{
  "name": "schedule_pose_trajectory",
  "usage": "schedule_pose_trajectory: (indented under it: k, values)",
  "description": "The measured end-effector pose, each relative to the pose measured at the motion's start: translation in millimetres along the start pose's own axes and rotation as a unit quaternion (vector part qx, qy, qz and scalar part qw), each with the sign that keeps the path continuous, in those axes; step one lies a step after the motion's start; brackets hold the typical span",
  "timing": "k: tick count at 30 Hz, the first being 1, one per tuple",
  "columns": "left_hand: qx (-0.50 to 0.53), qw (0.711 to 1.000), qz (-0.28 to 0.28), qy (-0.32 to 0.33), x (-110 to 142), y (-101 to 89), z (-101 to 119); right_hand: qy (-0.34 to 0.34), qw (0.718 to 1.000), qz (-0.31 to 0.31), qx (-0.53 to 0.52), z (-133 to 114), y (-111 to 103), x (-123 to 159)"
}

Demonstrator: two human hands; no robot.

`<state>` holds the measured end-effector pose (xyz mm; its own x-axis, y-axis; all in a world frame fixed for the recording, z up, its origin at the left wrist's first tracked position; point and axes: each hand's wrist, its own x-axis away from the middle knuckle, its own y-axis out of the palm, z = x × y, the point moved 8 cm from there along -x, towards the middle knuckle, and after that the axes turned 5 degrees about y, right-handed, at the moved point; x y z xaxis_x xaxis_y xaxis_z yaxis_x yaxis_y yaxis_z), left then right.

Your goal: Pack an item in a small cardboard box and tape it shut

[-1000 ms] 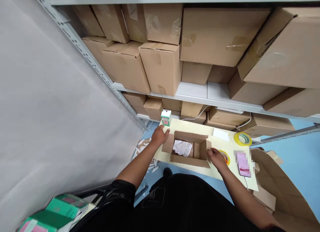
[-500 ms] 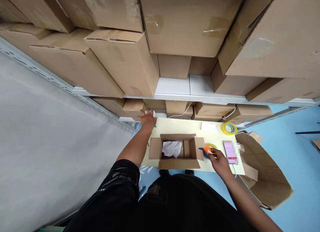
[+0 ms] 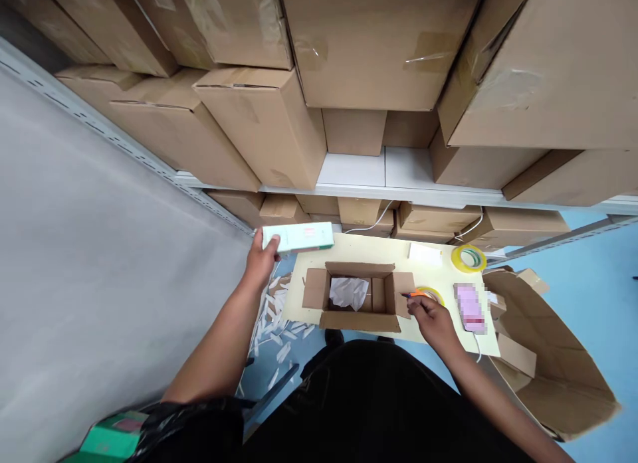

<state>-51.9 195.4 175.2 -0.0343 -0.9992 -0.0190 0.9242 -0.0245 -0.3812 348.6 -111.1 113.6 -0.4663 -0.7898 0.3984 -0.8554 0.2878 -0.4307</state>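
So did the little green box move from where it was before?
Yes. The green box stood upright on the table's far left corner; now the left hand holds it lying sideways, off that corner, left of the open carton.

Big brown cartons [image 3: 379, 44] crowd the metal shelving [image 3: 399, 196] from ten to two o'clock, with smaller cartons [image 3: 423, 217] tucked under the lowest shelf. On the cream tabletop [image 3: 349, 250], a yellow tape roll [image 3: 468, 258] lies at two o'clock, a white card [image 3: 425, 254] just beside it. A phone [image 3: 471, 308] with a cable rests at three o'clock. A torn-open carton [image 3: 548, 363] sprawls on the blue floor [image 3: 588, 277] at four o'clock. White paper scraps [image 3: 279, 323] litter the floor at eight o'clock.
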Motion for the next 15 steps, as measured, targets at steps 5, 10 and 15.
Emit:
schedule_pose_trajectory:
  k: [5, 10, 15]
  values:
    - [0.093, 0.982, -0.137, -0.094, 120, 55.1, 5, -0.007, 0.987, -0.158, -0.029, -41, 54, 1]
    - [-0.064, 0.971, -0.225, -0.053, 154, 113.7, -10, 0.079, 0.979, -0.127, 0.136, -31, 61, -21]
    - [-0.246, 0.93, -0.273, 0.008, 141, 135.5, -29, 0.161, 0.954, -0.183, 0.178, -3, 73, -37]
